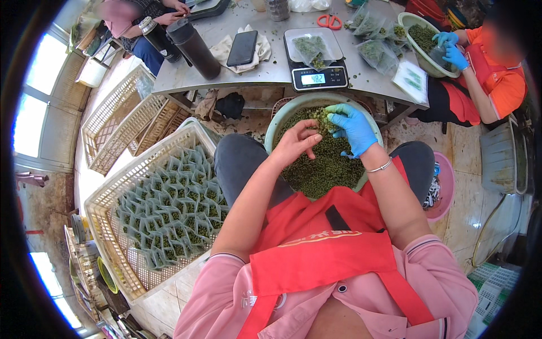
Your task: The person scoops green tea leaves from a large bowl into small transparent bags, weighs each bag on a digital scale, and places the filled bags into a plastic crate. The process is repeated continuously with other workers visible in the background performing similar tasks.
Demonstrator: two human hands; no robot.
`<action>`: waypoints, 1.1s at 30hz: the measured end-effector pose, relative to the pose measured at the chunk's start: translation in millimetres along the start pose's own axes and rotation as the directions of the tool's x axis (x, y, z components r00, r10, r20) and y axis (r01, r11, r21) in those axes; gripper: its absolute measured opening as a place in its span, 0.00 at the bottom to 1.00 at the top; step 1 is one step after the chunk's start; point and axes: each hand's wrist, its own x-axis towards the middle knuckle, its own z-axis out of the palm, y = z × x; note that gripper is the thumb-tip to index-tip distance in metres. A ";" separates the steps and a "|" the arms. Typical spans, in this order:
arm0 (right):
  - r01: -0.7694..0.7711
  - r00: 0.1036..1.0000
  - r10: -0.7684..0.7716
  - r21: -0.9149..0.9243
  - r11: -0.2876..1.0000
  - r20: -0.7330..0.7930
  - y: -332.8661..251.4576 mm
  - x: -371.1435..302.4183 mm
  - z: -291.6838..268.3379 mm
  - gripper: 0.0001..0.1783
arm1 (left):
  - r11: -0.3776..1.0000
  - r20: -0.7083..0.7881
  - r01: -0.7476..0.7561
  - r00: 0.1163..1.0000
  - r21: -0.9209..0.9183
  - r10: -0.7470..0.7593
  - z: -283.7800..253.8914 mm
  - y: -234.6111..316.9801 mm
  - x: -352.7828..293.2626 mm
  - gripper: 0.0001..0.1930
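A wide pale-green basin (276, 127) stands between my knees, filled with small round green berries (322, 169) that look like green peppercorns. Over it, my right hand (355, 131), in a blue glove, pinches a lighter-green cluster of peppercorns (324, 120) between thumb and fingers. My bare left hand (294, 143) hovers just left of the cluster, its fingers curved and apart with nothing visible in them. Beyond the basin, a digital scale (319, 78) at the table's edge carries a clear bag of green peppercorns (312, 52).
To my left, a cream plastic crate (107, 248) holds many filled clear bags (169, 209). The metal table (259, 73) bears a black tumbler (195, 48), a phone (243, 48), red scissors (329, 22) and more bags (377, 55). A gloved co-worker handles another basin (404, 21). A pink basin (446, 186) sits right.
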 end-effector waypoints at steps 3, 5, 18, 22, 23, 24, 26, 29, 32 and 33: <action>0.002 1.000 -0.002 -0.005 1.000 0.010 5.7 2.6 5.0 0.12 | 1.000 -0.009 0.009 1.000 -0.019 -0.010 -9.8 -8.7 5.1 0.14; 0.009 1.000 -0.009 0.021 1.000 0.003 9.4 4.7 6.3 0.11 | 1.000 -0.031 0.006 0.999 -0.030 -0.007 -11.0 -8.8 6.7 0.11; 0.180 0.975 -0.132 0.288 0.941 -0.177 -28.8 23.5 22.4 0.10 | 0.994 -0.206 -0.048 0.976 0.093 0.067 -17.3 -23.2 9.9 0.07; 0.300 0.953 -0.222 0.540 0.786 -0.206 -16.9 101.0 31.6 0.15 | 0.958 -0.228 0.028 0.973 0.285 0.040 -30.7 -45.8 12.3 0.07; 0.372 0.927 -0.280 0.509 0.777 -0.250 -15.9 112.2 30.7 0.17 | 0.964 -0.209 0.004 0.976 0.266 0.054 -22.9 -33.9 15.1 0.07; 0.436 0.885 -0.371 0.220 0.873 -0.281 -12.7 120.9 39.1 0.23 | 0.970 -0.218 -0.003 0.974 0.243 0.057 -19.6 -29.1 12.9 0.07; 0.509 0.689 -0.709 -0.594 0.623 -0.153 -11.3 119.7 39.3 0.26 | 0.977 -0.221 -0.004 0.974 0.214 0.052 -13.4 -18.6 6.9 0.08; 0.239 0.797 -0.598 -0.868 0.434 -0.079 -39.6 100.8 37.2 0.27 | 0.967 -0.205 0.040 0.979 0.253 0.013 -16.1 -21.9 11.4 0.07; 0.424 0.791 -0.611 -0.732 0.534 0.012 -40.8 71.6 32.2 0.19 | 0.943 -0.206 -0.092 0.965 0.321 0.164 -27.6 -45.0 8.7 0.07; 0.414 0.829 -0.559 -0.644 0.644 -0.026 -38.9 51.1 28.6 0.20 | 0.946 -0.204 -0.093 0.966 0.309 0.161 -26.1 -41.8 8.6 0.07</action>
